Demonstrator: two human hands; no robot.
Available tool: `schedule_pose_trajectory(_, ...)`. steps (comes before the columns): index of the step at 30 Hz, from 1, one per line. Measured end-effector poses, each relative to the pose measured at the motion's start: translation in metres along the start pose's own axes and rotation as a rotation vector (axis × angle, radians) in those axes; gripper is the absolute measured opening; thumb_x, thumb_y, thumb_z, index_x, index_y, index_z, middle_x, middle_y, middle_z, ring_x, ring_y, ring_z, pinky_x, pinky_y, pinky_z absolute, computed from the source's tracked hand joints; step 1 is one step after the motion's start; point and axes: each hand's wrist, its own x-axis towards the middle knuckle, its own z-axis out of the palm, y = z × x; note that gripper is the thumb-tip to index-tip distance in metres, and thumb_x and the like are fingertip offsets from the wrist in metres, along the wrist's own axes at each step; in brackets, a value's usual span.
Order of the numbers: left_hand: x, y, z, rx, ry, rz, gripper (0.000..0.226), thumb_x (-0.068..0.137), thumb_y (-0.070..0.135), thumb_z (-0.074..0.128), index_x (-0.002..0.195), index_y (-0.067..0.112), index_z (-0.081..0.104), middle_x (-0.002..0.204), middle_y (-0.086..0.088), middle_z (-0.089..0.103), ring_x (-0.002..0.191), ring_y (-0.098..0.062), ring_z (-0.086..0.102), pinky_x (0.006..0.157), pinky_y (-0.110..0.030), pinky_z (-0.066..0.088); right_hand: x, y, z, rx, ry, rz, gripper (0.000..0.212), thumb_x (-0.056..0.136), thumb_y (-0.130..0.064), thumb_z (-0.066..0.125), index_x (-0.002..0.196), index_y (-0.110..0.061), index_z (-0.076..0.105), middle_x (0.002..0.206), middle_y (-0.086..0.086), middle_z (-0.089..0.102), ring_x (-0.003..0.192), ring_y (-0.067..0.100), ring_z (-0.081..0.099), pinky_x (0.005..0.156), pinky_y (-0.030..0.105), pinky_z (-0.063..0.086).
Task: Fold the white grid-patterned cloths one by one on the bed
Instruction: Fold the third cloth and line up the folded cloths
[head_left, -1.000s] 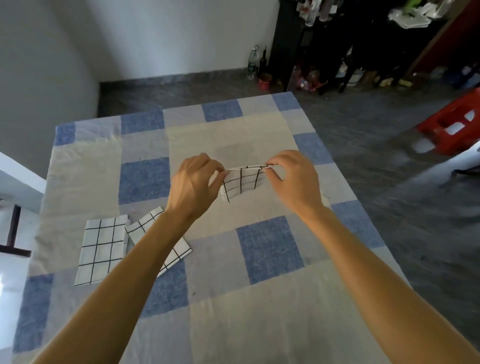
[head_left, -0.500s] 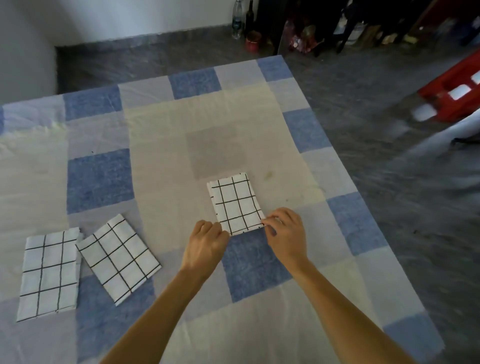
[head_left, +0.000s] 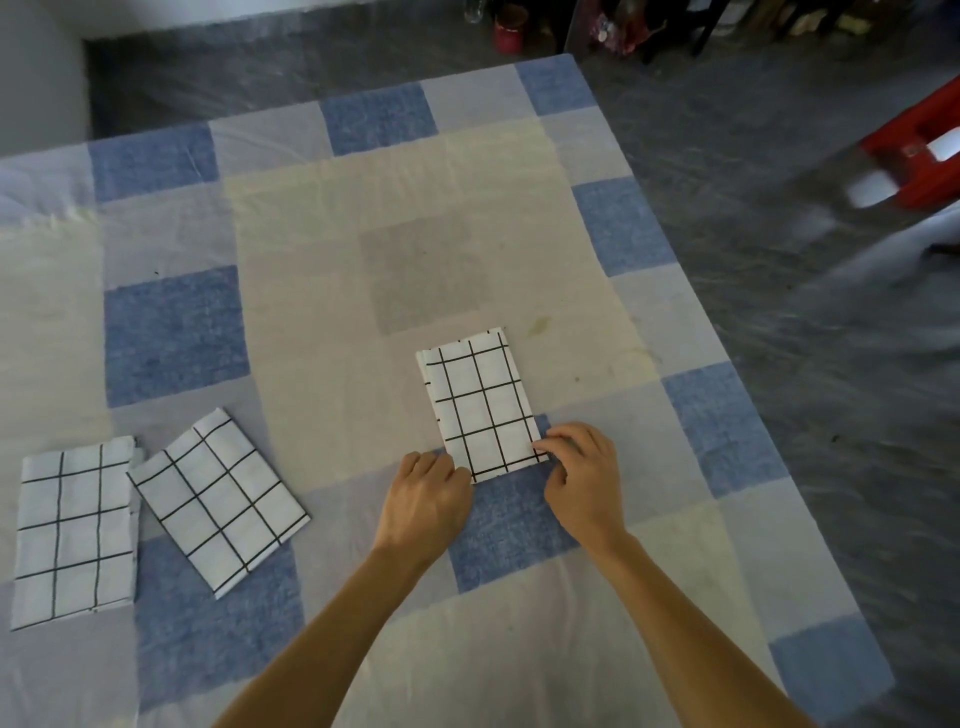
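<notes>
head view is looking down onto a bed (head_left: 171, 338) that is wearing a patchwork cover of blue, grey and cream squares. a folded white grid-patterned cloth (head_left: 480, 402) is lying flat near the middle of the bed, its long side running away from the person and its near end sitting over a blue square. the left hand (head_left: 426, 501) is resting knuckles-up at the near left corner of that cloth, fingers curled under so the tips are touching the cloth's edge; whether they are actually pinching it, i cannot tell. the right hand (head_left: 584, 473) is sitting at the near right corner, fingers bent and bunched together, tips pressing onto or nipping the corner of the cloth, thumb tucked close beside them. both forearms are reaching in bare from the bottom of the frame.

two more folded grid cloths are lying at the left side of the bed, well apart from the hands. the left folded cloth (head_left: 72, 530) is lying roughly square to the view, and the angled folded cloth (head_left: 218, 501) is lying just beside it, turned on a diagonal, their near corners touching or almost so. past the bed's right edge, a red plastic crate (head_left: 914, 156) is sitting on the dark grey floor (head_left: 779, 156), blurred.
</notes>
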Motion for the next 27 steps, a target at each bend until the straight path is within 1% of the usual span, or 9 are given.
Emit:
schedule_pose_trajectory(1,-0.002,0.001,0.001,-0.027,0.012,-0.016,0.012,0.077,0.016,0.067,0.066,0.013,0.063,0.065,-0.003,0.058,0.062,-0.021,0.054,0.065,-0.033,0.046,0.001,-0.001,-0.001,0.019,0.011,0.023,0.038,0.078,-0.007,0.039,0.096,-0.013,0.072,0.102,0.002,0.064,0.101,0.022,0.055,0.094,0.031,0.041)
schedule_pose_trajectory(3,-0.003,0.002,0.0,-0.067,0.023,-0.062,0.019,0.083,0.028,0.059,0.079,0.011,0.066,0.076,-0.004,0.062,0.07,-0.022,0.058,0.07,-0.035,0.048,0.006,-0.005,-0.004,0.047,0.027,0.042,0.038,0.081,-0.008,0.039,0.101,-0.011,0.07,0.104,0.003,0.065,0.101,0.022,0.056,0.093,0.035,0.044)
schedule_pose_trajectory(5,-0.002,0.003,-0.001,-0.067,0.022,-0.111,0.023,0.083,0.029,0.063,0.092,0.008,0.065,0.088,-0.008,0.063,0.081,-0.025,0.059,0.075,-0.037,0.05,0.018,-0.013,-0.004,0.056,0.005,0.022,0.034,0.086,-0.011,0.042,0.107,-0.01,0.068,0.108,0.004,0.066,0.104,0.022,0.056,0.093,0.035,0.046)
schedule_pose_trajectory(8,0.002,0.004,0.0,-0.018,-0.044,-0.162,0.041,0.079,0.033,0.071,0.108,0.006,0.061,0.107,-0.014,0.06,0.097,-0.03,0.057,0.084,-0.043,0.05,0.036,-0.024,0.005,0.017,-0.104,-0.035,0.034,0.092,-0.019,0.045,0.121,-0.008,0.06,0.12,0.007,0.062,0.116,0.023,0.052,0.099,0.036,0.042)
schedule_pose_trajectory(12,0.003,0.004,0.005,0.006,-0.066,-0.155,0.039,0.081,0.032,0.069,0.109,0.006,0.062,0.11,-0.017,0.06,0.101,-0.033,0.057,0.087,-0.044,0.048,0.039,-0.024,0.025,-0.089,-0.239,-0.071,0.042,0.097,-0.029,0.041,0.133,-0.009,0.051,0.138,0.009,0.052,0.133,0.026,0.041,0.108,0.041,0.035)
schedule_pose_trajectory(16,0.002,0.004,0.008,-0.01,-0.039,-0.167,0.035,0.081,0.03,0.068,0.107,0.006,0.063,0.111,-0.017,0.059,0.101,-0.033,0.056,0.088,-0.044,0.047,0.031,-0.023,0.034,-0.169,-0.254,-0.067,0.044,0.1,-0.033,0.034,0.134,-0.01,0.05,0.144,0.011,0.046,0.138,0.027,0.035,0.11,0.042,0.03)
schedule_pose_trajectory(19,0.002,0.005,0.009,-0.042,-0.013,-0.181,0.037,0.083,0.033,0.066,0.108,0.007,0.062,0.114,-0.017,0.057,0.105,-0.033,0.053,0.091,-0.045,0.045,0.031,-0.021,0.037,-0.171,-0.256,-0.074,0.044,0.1,-0.033,0.034,0.133,-0.01,0.052,0.145,0.011,0.045,0.139,0.025,0.031,0.112,0.041,0.028)
schedule_pose_trajectory(23,0.01,0.008,0.009,-0.041,-0.041,-0.203,0.05,0.088,0.04,0.05,0.128,0.009,0.051,0.135,-0.019,0.047,0.127,-0.036,0.041,0.106,-0.052,0.034,0.032,-0.019,0.035,-0.107,-0.256,-0.099,0.045,0.099,-0.032,0.037,0.136,-0.009,0.047,0.15,0.012,0.038,0.143,0.023,0.023,0.116,0.039,0.022)
schedule_pose_trajectory(27,0.02,0.01,0.016,0.012,-0.139,-0.277,0.064,0.095,0.044,0.032,0.146,0.007,0.025,0.153,-0.019,0.021,0.142,-0.034,0.019,0.113,-0.051,0.02,0.05,-0.025,0.035,-0.03,-0.264,-0.088,0.049,0.101,-0.03,0.029,0.144,-0.008,0.037,0.156,0.012,0.025,0.146,0.02,0.01,0.118,0.035,0.013)
